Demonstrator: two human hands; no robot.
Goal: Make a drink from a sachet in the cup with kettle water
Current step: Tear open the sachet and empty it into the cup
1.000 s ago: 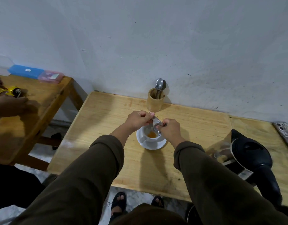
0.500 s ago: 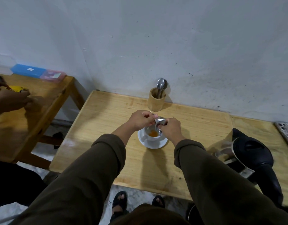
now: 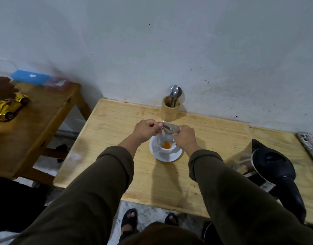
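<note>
Sachet (image 3: 169, 129) lengthwise left-right above cup (image 3: 167, 146), both hands' grips clamped on ends.

- My head camera looks forward and down from above, fairly near my table (image 3: 116, 121).
- The wall (image 3: 169, 41) fills twelve o'clock; my feet (image 3: 129, 220) six.

Pale wooden table (image 3: 116, 156), smooth and matt; glossy white ceramic cup (image 3: 167, 149) and saucer (image 3: 167, 157). Shiny foil sachet (image 3: 169, 129); polished metal spoon (image 3: 174, 91).
</note>
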